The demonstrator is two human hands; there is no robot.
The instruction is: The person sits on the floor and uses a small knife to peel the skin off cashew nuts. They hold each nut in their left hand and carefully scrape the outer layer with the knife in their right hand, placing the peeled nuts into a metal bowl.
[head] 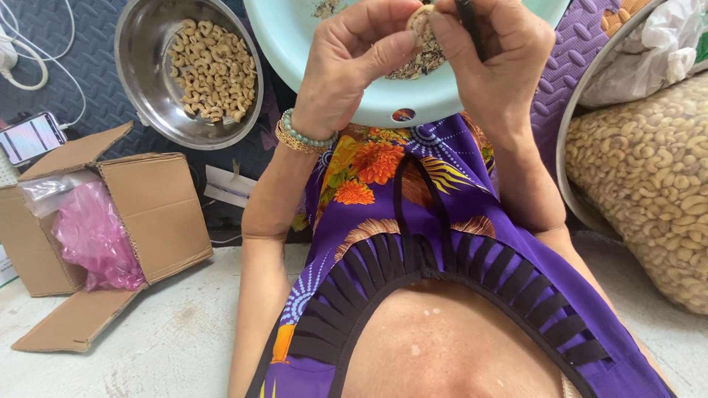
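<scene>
Left hand [354, 66] pinches a cashew [420, 16] over the pale green basin [295, 37]; right hand [490, 55] clamps a dark tool [468, 26]. Steel bowl [140, 74] holds some peeled nuts; a big sack of cashews [649, 177] waits.

floor [169, 346] – pale concrete | foam mat [96, 66] – dark, textured | daylight

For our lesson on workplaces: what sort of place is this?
Probably a home or small workshop floor for hand-peeling cashews: a steel bowl of kernels, a large bag of cashews, and a pale basin holding peelings.
</scene>
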